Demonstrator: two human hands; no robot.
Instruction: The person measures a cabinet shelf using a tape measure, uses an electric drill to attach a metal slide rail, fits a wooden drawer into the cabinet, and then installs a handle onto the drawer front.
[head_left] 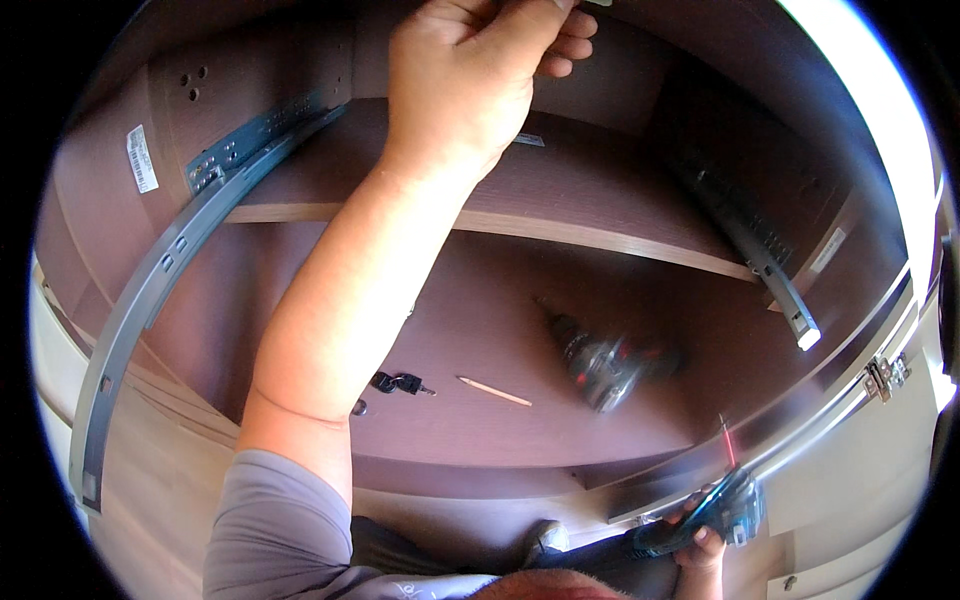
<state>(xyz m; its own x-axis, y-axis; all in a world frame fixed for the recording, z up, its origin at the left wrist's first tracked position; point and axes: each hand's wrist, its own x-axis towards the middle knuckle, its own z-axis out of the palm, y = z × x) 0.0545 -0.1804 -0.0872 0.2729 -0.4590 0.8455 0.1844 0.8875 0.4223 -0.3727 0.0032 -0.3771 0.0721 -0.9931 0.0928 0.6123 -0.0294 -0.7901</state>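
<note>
My left hand (470, 75) is raised at the top of the head view, in front of the cabinet's upper back. Its fingers are curled with the thumb pressed over them. A pale sliver (600, 2) shows beside the fingertips at the picture's edge, too cropped to name. Low on the right, my right hand (703, 545) grips a teal and black cordless drill (738, 510). A long thin bit with a red section (729, 445) points up from it. Part of this hand is hidden behind the tool.
Metal drawer slides (165, 265) (770, 265) run along both side walls of the brown cabinet, jutting forward. A shelf (600, 225) crosses between them. On the bottom panel lie a second, blurred drill (605, 370), a pencil (495, 391) and black keys (402, 383). A hinge (885, 378) sits at right.
</note>
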